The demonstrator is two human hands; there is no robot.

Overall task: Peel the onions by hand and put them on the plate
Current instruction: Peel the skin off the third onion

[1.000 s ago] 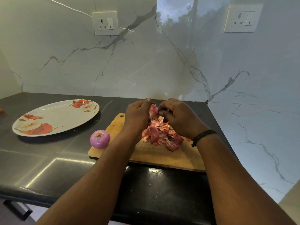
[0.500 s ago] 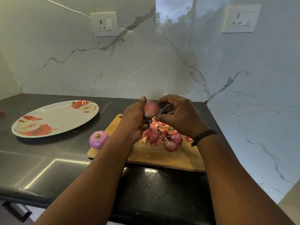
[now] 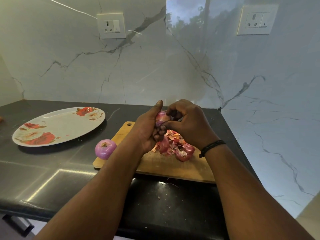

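Observation:
My left hand [image 3: 147,129] grips a small purple onion [image 3: 161,118] above the wooden cutting board [image 3: 173,167], thumb up along its side. My right hand [image 3: 188,123] pinches the onion's right side with thumb and fingertips. Under the hands lies a heap of reddish onion skins [image 3: 174,144] on the board. A peeled purple onion [image 3: 105,149] sits at the board's left edge, on the counter. The oval white plate [image 3: 58,126] with red flowers lies to the left and holds no onions.
The black stone counter [image 3: 52,179] ends in a front edge near me. Marble walls [image 3: 155,66] close the back and the right side. Small skin scraps [image 3: 166,186] lie in front of the board. Two wall sockets sit high on the back wall.
Both hands have lifted the onion a little higher above the skin heap, and my left hand has turned it so more purple surface shows. Peeled onion and plate have not moved.

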